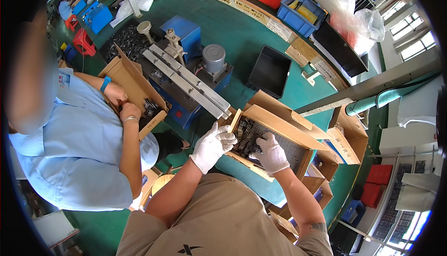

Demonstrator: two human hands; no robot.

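1. Head view, as I watch from afar: an open cardboard box (305,163) sits on the green tabletop (228,27), holding small dark metal parts (247,132), looser at its left end and in what look like tight rows toward the right.
2. I see the gloved left hand (213,146) at the box's left end, fingers half curled beside a tan strip (236,122); whether it grips that, I cannot tell.
3. The gloved right hand (271,154) reaches inside, fingers bent down onto the parts. I cannot tell whether any are pinched.
4. My main worry is the right hand dragging sideways, which could topple the neat rows.
5. Glove fabric might also snag a part and flick it out.
6. Just beyond the left hand ends a long metal rail (186,80); a careless lift could bump it.
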